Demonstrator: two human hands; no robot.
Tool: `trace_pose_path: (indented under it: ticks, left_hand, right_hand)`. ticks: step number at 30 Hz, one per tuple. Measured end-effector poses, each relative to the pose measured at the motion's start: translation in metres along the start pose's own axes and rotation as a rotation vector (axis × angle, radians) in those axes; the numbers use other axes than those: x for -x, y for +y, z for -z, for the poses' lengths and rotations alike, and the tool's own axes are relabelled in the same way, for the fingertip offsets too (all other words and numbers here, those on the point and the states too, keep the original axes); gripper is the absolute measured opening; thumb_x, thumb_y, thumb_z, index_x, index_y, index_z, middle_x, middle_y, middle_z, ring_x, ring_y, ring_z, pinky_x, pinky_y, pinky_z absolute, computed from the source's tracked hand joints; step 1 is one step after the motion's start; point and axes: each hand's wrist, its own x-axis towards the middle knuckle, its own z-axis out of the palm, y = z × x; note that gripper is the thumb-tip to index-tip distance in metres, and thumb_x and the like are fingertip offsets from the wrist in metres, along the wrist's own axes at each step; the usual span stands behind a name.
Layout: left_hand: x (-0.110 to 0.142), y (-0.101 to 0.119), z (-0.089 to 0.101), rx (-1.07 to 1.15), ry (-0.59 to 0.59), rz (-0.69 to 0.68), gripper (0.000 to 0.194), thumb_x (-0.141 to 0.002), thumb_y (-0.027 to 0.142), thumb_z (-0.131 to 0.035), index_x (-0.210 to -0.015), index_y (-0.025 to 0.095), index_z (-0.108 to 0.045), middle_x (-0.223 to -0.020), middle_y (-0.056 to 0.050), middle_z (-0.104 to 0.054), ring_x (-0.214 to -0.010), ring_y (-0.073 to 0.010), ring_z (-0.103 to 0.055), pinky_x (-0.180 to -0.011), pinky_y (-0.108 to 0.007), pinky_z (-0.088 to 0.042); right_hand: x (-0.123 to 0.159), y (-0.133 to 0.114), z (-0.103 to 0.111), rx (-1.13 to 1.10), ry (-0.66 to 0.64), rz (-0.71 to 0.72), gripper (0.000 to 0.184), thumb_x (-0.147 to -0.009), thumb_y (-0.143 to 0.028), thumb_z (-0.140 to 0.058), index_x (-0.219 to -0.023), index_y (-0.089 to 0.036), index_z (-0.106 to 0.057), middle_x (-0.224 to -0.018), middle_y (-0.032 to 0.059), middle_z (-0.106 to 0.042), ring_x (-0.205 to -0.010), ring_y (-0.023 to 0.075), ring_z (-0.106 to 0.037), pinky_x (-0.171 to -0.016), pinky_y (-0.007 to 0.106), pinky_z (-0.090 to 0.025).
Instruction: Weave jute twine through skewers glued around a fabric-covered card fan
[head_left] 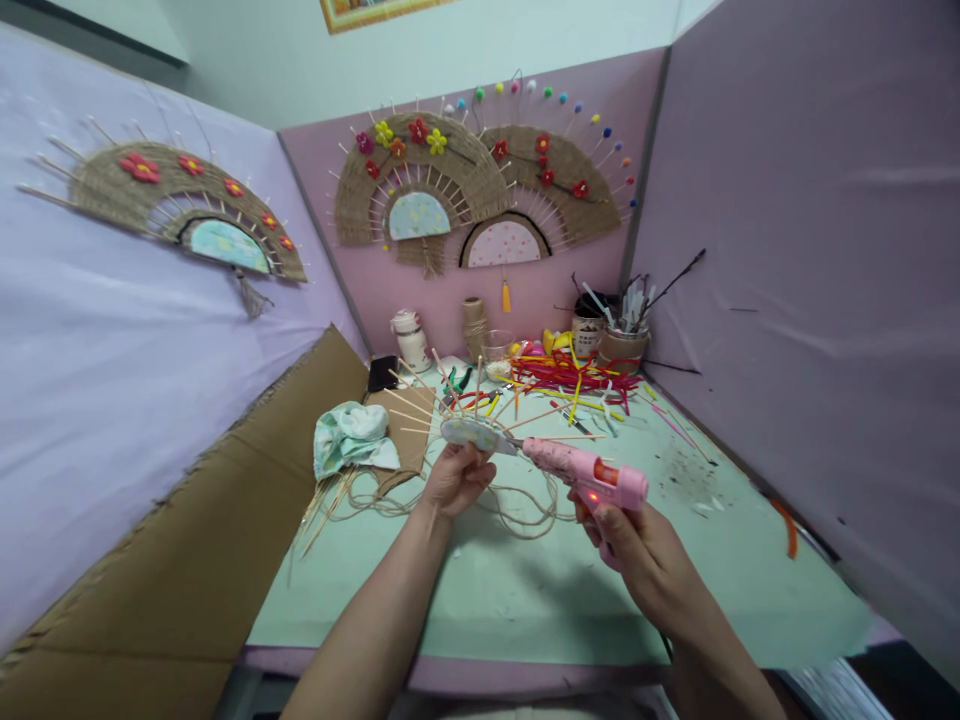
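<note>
My left hand (459, 478) grips a small fan base (472, 432), a half-round piece covered in pale patterned cloth with thin wooden sticks (411, 402) fanning out from it. In my right hand (626, 540) is a pink hot glue gun (581, 470), its fingers wrapped round the handle and a small orange light glowing. The gun's nozzle points left at the right end of the fan base; whether it touches I cannot tell. Loops of twine (525, 525) lie on the table beneath my hands.
Crumpled patterned cloth (352, 440) and loose sticks (328, 505) lie left, by cardboard (409, 440). Behind are pliers (456, 385), a twine spool (474, 328), a white bottle (410, 340) and red and yellow strips (574, 375). Finished fans (424, 195) hang on the back panel.
</note>
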Motion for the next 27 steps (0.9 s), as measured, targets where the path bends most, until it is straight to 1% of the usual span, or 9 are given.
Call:
trace_pose_path:
  ticks: [5,12,15,19,23,27]
  left_hand:
    - [0.0001,0.0008,-0.0015,0.019,-0.004,-0.01,0.031,-0.054,0.02,-0.084,-0.062,0.014,-0.055,-0.057,0.004,-0.044,-0.056,-0.0043,-0.039,-0.039,-0.009,-0.02]
    - [-0.0004,0.0008,-0.001,0.043,0.014,-0.008,0.031,-0.053,0.019,-0.084,-0.062,0.014,-0.055,-0.056,0.003,-0.044,-0.057,-0.0052,-0.04,-0.038,-0.009,-0.02]
    - [-0.0002,0.0015,-0.0021,0.053,0.017,-0.005,0.031,-0.054,0.019,-0.084,-0.063,0.014,-0.055,-0.06,0.002,-0.048,-0.057,-0.005,-0.04,-0.038,-0.009,-0.02]
    - [0.0001,0.0027,-0.0036,0.047,0.023,-0.002,0.031,-0.053,0.02,-0.084,-0.062,0.014,-0.055,-0.068,0.0,-0.054,-0.061,-0.0053,-0.043,-0.038,-0.009,-0.02]
    - [-0.0005,0.0029,-0.0034,0.044,0.024,0.0,0.032,-0.053,0.02,-0.084,-0.058,0.013,-0.054,-0.071,-0.001,-0.056,-0.062,-0.0052,-0.044,-0.038,-0.009,-0.021]
    - [-0.0012,0.0027,-0.0023,0.052,0.036,0.001,0.033,-0.053,0.02,-0.085,-0.058,0.013,-0.053,-0.069,-0.001,-0.055,-0.063,-0.0057,-0.045,-0.037,-0.009,-0.021]
  right_hand:
    - [-0.0002,-0.0031,0.0003,0.025,-0.001,0.0,0.044,-0.086,-0.054,-0.044,-0.089,-0.014,-0.06,-0.066,0.0036,-0.056,-0.055,0.0138,-0.047,-0.048,0.024,-0.04]
    - [-0.0002,0.0003,0.0006,0.026,-0.003,-0.009,0.043,-0.087,-0.055,-0.043,-0.088,-0.014,-0.059,-0.07,0.0056,-0.059,-0.057,0.0145,-0.05,-0.051,0.025,-0.042]
    - [-0.0005,0.0009,0.0012,0.032,-0.004,-0.003,0.041,-0.087,-0.053,-0.044,-0.087,-0.015,-0.059,-0.072,0.0058,-0.06,-0.057,0.0142,-0.049,-0.05,0.025,-0.042]
    - [-0.0009,0.0012,0.0019,0.054,0.002,0.012,0.039,-0.087,-0.051,-0.045,-0.087,-0.015,-0.061,-0.068,0.0044,-0.058,-0.057,0.0148,-0.049,-0.048,0.024,-0.042]
    - [-0.001,0.0018,0.0019,0.03,-0.002,0.004,0.038,-0.087,-0.05,-0.046,-0.089,-0.015,-0.062,-0.07,0.0057,-0.06,-0.06,0.0158,-0.051,-0.052,0.025,-0.045]
    - [-0.0015,0.0019,0.002,0.033,-0.007,0.01,0.038,-0.087,-0.05,-0.046,-0.089,-0.016,-0.062,-0.07,0.0056,-0.059,-0.059,0.0156,-0.051,-0.051,0.025,-0.045]
